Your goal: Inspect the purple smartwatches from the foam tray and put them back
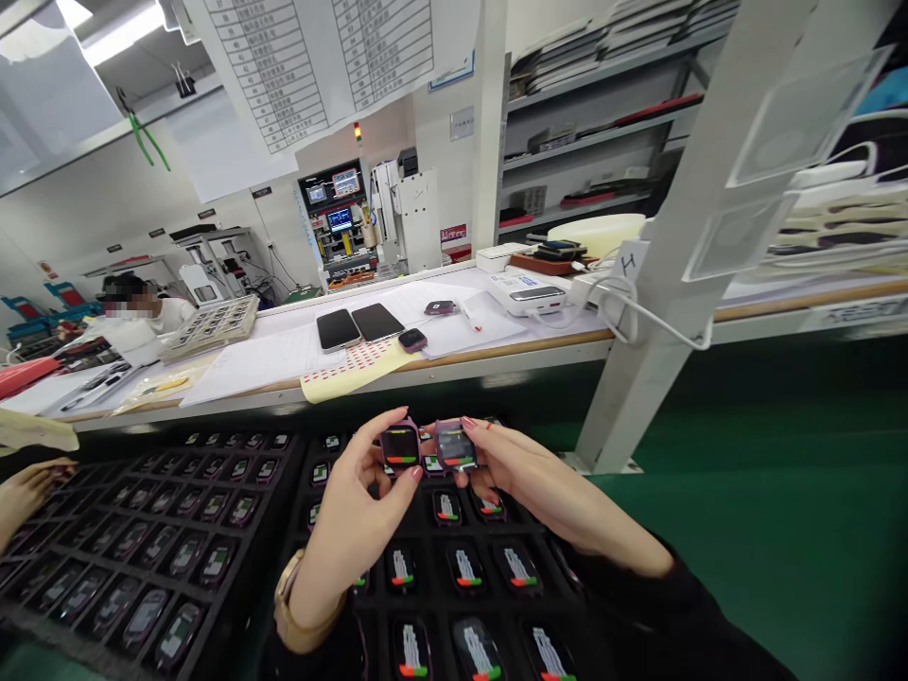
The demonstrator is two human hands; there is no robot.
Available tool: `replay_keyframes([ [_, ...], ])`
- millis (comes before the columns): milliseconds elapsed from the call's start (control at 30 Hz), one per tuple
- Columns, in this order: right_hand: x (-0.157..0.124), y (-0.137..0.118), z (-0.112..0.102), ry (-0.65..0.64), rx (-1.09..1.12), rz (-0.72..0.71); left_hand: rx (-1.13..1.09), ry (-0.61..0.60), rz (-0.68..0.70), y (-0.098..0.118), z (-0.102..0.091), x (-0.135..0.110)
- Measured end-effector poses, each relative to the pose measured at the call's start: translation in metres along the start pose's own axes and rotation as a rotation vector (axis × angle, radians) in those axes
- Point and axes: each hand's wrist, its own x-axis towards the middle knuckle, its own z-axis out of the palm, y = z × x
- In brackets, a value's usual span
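Note:
Between the fingers and thumb of my left hand (369, 497) is a purple-framed smartwatch body (401, 446), its dark screen turned towards me. My right hand (515, 463) grips a second smartwatch body (455, 446), whose face looks hazy and reflective. The two watches are side by side, close together, above a black foam tray (432, 591). Rows of similar watch bodies (464, 566) lie in the tray's pockets, many with grey text and a red and green strip on the screen. My hands and forearms hide part of the tray.
Another black tray (241, 544) of watches stands at left, with another person's hand (32, 492) at its far edge. Ahead, the bench holds two phones (339, 329), two small watches (412, 340), papers and a white device (529, 295). A white post (638, 312) rises at right.

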Motion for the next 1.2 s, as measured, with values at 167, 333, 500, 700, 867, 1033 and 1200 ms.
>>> replay_keyframes([
  [167,-0.001,0.000,0.000,0.016,-0.011,0.020,-0.009,0.016,0.016,-0.001,0.003,0.002],
  [333,-0.001,-0.001,0.000,0.023,-0.002,-0.010,-0.012,0.037,0.006,-0.002,0.004,0.002],
  [500,0.000,0.001,-0.003,0.040,0.000,-0.032,-0.019,0.051,0.005,-0.003,0.005,0.003],
  [700,0.003,0.004,-0.006,0.010,0.024,-0.027,-0.020,0.048,0.022,-0.004,0.006,0.004],
  [867,0.000,-0.001,-0.007,-0.049,-0.089,-0.051,-0.036,0.041,0.018,-0.004,0.007,0.003],
  [1033,-0.002,-0.008,-0.005,-0.113,-0.174,-0.081,-0.010,0.051,0.064,-0.004,0.008,0.004],
  [1200,-0.002,-0.008,-0.006,-0.100,-0.182,-0.055,0.000,0.088,0.068,-0.007,0.008,0.005],
])
